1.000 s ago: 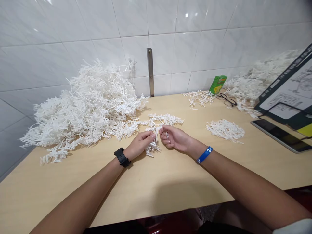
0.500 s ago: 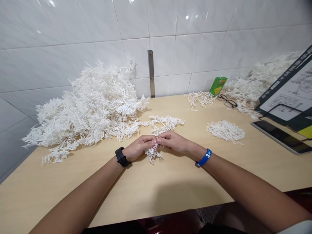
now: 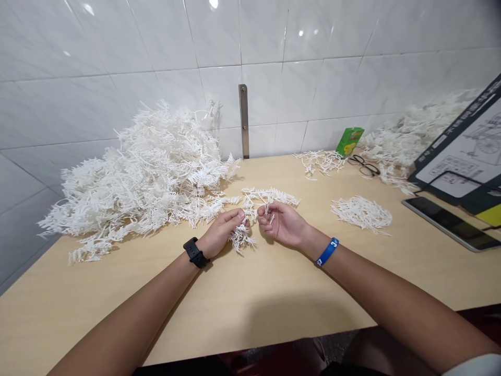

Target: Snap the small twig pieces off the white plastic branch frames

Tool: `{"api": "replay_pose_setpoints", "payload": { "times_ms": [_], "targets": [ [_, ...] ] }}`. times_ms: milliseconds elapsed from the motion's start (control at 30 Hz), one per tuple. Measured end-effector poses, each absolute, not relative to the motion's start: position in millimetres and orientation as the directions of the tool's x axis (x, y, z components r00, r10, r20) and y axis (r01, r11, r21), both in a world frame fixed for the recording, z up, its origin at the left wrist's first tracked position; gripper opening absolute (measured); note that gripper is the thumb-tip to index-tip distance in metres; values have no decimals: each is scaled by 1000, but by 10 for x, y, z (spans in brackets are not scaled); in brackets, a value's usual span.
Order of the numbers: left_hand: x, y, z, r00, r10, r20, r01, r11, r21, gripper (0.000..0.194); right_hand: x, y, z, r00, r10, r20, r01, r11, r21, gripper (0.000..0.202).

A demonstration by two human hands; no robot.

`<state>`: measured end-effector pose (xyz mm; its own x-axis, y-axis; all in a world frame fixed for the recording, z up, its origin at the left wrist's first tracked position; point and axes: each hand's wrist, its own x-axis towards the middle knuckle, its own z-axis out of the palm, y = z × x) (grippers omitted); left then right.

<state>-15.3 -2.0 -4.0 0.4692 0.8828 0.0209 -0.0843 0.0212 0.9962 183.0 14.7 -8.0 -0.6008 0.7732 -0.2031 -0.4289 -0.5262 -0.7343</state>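
My left hand (image 3: 219, 234), with a black watch on the wrist, is closed around a white branched plastic strand (image 3: 241, 240) whose thin prongs hang below the fingers. Just to its right, my right hand (image 3: 285, 224) curls palm-up with small white plastic sticks (image 3: 272, 219) pinched in its fingers. A narrow gap separates the two hands. Behind them, more white branched strands (image 3: 274, 196) lie on the table. At the left rises a large tangled heap of white branched plastic (image 3: 156, 162). Loose white sticks form a small flat pile (image 3: 362, 213) to the right.
Against the tiled wall, a metal bracket (image 3: 243, 122) stands upright. Farther right are scattered white pieces (image 3: 321, 163), a green box (image 3: 349, 141), eyeglasses (image 3: 365, 166) and another white heap (image 3: 415, 130). A phone (image 3: 454, 222) lies before a dark printed board (image 3: 442, 177).
My hands, together before, have moved apart. The right one has turned palm-up and shifted right with small white sticks, while the left keeps the branched strand.
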Motion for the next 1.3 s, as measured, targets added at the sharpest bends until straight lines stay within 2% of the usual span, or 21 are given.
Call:
{"api": "replay_pose_setpoints", "payload": {
  "times_ms": [67,167,267,367,433,533,733,833,933,1000,1133,1200,1300],
  "targets": [
    [-134,-40,-29,474,879,46,10,-58,998,34,1816,141,-89,-596,768,-233,-398,-535,-745,28],
    [-110,-63,-5,498,865,58,124,-137,983,36,1774,83,-95,-615,755,-228,-239,-454,-858,41],
    [-90,-69,5,541,839,57,147,-161,976,37,1728,18,-97,-604,792,-89,-44,-144,-989,46],
    [-84,-69,-2,569,822,35,146,-143,979,38,1723,-12,-85,-587,806,73,143,192,-971,44],
    [-92,-70,-8,565,825,10,122,-96,988,36,1745,-21,-60,-625,774,104,191,281,-940,41],
    [-121,-74,-14,586,809,-36,48,10,999,35,1782,-34,-13,-701,702,121,151,312,-938,34],
    [-164,-75,-28,703,702,-112,-53,209,976,36,1794,-30,-38,-739,669,83,78,207,-975,30],
    [-197,-55,-27,708,705,-43,-188,247,951,37,1810,-19,-88,-751,657,70,-51,48,-998,33],
    [-245,-19,-9,620,784,38,-318,206,925,36,1844,13,-91,-703,707,71,-239,-141,-961,38],
    [-264,-3,8,555,832,16,-279,169,945,33,1866,61,-73,-651,759,12,-338,-275,-900,33],
    [-239,-14,42,487,873,-11,-58,45,997,35,1896,180,-63,-600,775,-198,-459,-536,-709,13],
    [-212,-32,50,506,862,6,37,-29,999,37,1900,211,-73,-578,780,-241,-494,-569,-657,7],
    [-183,-47,40,547,837,21,147,-121,982,44,1886,193,-71,-572,782,-247,-462,-556,-691,15]
  ]
}}
